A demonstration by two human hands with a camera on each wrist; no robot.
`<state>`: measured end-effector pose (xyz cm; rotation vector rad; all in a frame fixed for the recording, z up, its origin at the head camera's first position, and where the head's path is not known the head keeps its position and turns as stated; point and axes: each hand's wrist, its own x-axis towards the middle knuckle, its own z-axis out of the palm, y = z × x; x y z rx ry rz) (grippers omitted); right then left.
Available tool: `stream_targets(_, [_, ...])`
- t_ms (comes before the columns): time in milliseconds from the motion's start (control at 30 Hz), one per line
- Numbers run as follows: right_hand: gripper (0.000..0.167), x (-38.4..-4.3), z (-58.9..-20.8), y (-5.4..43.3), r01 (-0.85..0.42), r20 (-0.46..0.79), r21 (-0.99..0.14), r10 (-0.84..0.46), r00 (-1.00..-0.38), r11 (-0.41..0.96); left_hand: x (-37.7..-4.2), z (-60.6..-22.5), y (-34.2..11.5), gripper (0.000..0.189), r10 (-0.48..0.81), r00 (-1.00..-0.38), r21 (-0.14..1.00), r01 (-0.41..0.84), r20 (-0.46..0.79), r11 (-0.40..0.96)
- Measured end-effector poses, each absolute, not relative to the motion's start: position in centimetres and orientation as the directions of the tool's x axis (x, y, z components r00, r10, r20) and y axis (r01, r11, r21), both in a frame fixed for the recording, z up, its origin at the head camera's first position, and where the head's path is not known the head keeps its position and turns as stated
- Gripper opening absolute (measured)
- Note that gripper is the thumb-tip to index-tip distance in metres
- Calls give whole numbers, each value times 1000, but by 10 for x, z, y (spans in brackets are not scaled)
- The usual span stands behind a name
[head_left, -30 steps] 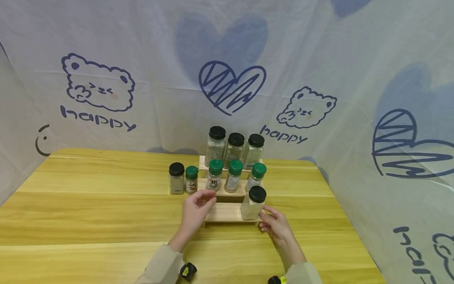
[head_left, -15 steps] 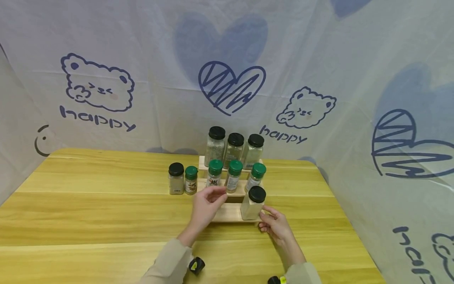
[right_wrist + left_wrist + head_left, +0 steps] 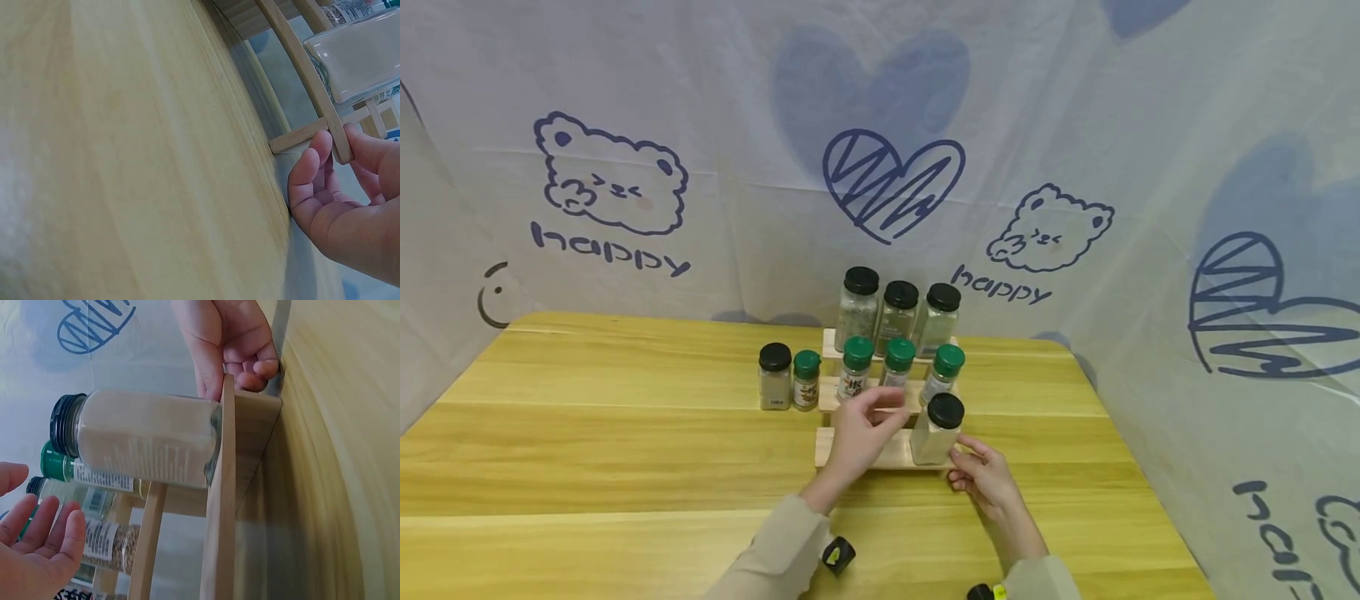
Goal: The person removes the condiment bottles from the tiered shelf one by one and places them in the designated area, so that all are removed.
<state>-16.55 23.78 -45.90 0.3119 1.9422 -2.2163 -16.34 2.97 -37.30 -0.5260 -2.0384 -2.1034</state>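
Observation:
A black-lidded jar of pale powder [image 3: 936, 432] stands upright at the right end of the lowest shelf of a wooden tiered rack [image 3: 825, 450]. My left hand [image 3: 859, 433] hovers over that shelf, left of the jar, fingers loosely curved with nothing between them. In the left wrist view, the fingers [image 3: 57, 534] are apart from the jar [image 3: 150, 437]. My right hand [image 3: 988, 479] pinches the right end of the lowest shelf. The right wrist view shows its thumb above and fingertips below the shelf board [image 3: 306, 72].
Three taller black-lidded jars [image 3: 897, 321] fill the top shelf. Green-lidded spice jars [image 3: 854, 379] stand on the middle shelf. Left of the rack, a black-lidded jar [image 3: 775, 383] and a green-lidded one [image 3: 806, 387] stand side by side. A printed cloth [image 3: 737, 208] hangs behind the table.
My left hand has moved right along the front of the rack, closer to the powder jar. The right hand keeps its grip on the rack, and the jars stay put.

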Motion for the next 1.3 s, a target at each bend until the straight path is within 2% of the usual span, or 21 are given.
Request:
stream_targets(300, [41, -167, -461, 237, 269, -275, -955, 28, -961, -127, -165, -374, 41, 23, 141, -913, 923, 379, 384, -63])
stream_targets(567, [42, -166, -462, 238, 279, -283, -954, 24, -959, -113, -181, -398, 55, 32, 155, -895, 909, 412, 418, -70])
stream_targets(900, [44, -167, -462, 239, 280, -284, -954, 24, -958, -105, -167, -373, 57, 36, 190, -878, 898, 434, 440, -74])
stream_targets(1300, [44, -166, -462, 239, 282, -285, -954, 12, -958, -105, -183, -402, 68, 40, 185, -867, 883, 469, 463, -15])
